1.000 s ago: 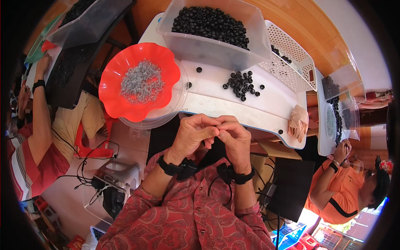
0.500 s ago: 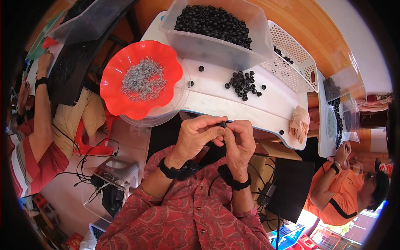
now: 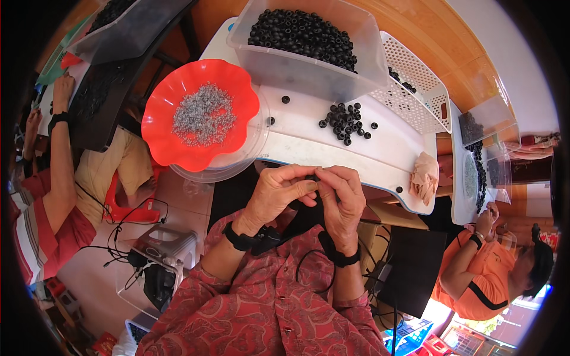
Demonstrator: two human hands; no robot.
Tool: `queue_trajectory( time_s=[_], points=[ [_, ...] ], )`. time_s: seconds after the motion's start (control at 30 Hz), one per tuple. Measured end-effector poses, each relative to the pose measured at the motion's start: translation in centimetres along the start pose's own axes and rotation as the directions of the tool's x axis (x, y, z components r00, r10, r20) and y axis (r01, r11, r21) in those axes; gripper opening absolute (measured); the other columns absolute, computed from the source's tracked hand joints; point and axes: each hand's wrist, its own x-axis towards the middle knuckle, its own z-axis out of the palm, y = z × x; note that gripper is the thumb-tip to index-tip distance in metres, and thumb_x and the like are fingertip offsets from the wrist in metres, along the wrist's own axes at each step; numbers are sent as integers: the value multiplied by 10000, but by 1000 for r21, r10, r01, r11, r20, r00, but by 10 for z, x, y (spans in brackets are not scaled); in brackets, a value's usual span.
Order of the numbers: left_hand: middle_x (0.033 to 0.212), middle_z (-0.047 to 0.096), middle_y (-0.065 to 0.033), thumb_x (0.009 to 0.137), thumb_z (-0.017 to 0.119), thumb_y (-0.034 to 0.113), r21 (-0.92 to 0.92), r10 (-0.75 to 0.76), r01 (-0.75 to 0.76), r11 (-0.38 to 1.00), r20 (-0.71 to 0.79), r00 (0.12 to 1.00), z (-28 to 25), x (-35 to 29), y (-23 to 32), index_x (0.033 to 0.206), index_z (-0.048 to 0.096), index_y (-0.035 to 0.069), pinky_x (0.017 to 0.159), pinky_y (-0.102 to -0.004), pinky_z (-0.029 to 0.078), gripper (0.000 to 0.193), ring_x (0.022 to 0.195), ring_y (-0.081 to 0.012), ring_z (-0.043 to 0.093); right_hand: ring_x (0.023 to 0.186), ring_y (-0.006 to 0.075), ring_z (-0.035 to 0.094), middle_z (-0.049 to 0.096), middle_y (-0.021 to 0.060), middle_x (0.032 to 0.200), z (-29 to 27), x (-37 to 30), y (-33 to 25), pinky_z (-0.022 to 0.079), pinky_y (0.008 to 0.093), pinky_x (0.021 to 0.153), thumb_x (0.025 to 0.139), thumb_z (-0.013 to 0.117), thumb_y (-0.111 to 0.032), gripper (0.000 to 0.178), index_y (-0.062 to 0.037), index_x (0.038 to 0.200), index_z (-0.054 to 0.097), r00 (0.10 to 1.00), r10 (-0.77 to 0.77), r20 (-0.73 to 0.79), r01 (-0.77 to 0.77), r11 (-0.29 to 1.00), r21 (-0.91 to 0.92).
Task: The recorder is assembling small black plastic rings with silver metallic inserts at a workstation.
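Close to the table's near edge, my left hand [image 3: 278, 191] pinches a small black plastic piece [image 3: 310, 177] between thumb and fingers. My right hand [image 3: 341, 199] meets it there, thumb and fingertips pressed together at the same piece. Fingers cover most of the piece, so its shape is hidden; whether a second small part is in the right fingertips I cannot tell. Beyond my hands, a pile of small round hollow black parts [image 3: 345, 121] lies on the white table [image 3: 297, 142]. A red wavy-rimmed bowl [image 3: 157, 127] with many tiny silvery metal pieces [image 3: 203, 114] stands to the left.
A translucent bin [image 3: 309, 77] full of black parts stands at the back, beside a white perforated basket [image 3: 415, 107]. A crumpled beige cloth [image 3: 424, 178] lies at the table's right end. Co-workers sit at left [image 3: 50, 207] and right [image 3: 475, 273]. Cables [image 3: 122, 252] trail at lower left.
My right fingertips have moved closer together over the black piece, which shows less than before. The view has shifted very slightly; the bowl, bin and pile stay in place.
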Motion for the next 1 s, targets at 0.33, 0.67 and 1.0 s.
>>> queue_trajectory(
  time_s=[0.33, 0.67, 1.0],
  points=[
    [1015, 669, -130, 992, 516, 78, -468, -72, 97, 878, 71, 995, -4, 2, -12, 1275, 552, -44, 815, -267, 584, 310, 887, -167, 686, 824, 206, 598, 588, 102, 966, 7, -4, 2, 493, 281, 674, 853, 659, 37, 231, -41, 1071, 673, 996, 37, -78, -43, 997, -71],
    [1068, 652, -107, 954, 574, 47, -669, -121, 149, 729, 89, 989, -10, 7, -33, 1146, 605, -9, 829, -267, 571, 202, 926, -173, 664, 825, 144, 543, 584, 58, 943, 9, -11, 4, 430, 245, 699, 875, 623, 33, 196, -32, 1050, 683, 986, 131, -107, -130, 991, 17],
    [1063, 633, -85, 969, 572, 103, -713, -140, 125, 690, 38, 989, -3, 7, -29, 1156, 591, -6, 885, -267, 532, 217, 966, -139, 623, 851, 183, 563, 567, 76, 951, 11, -16, 6, 462, 265, 722, 867, 655, 21, 203, -40, 1058, 685, 981, 157, -116, -149, 986, 72]
  ],
)
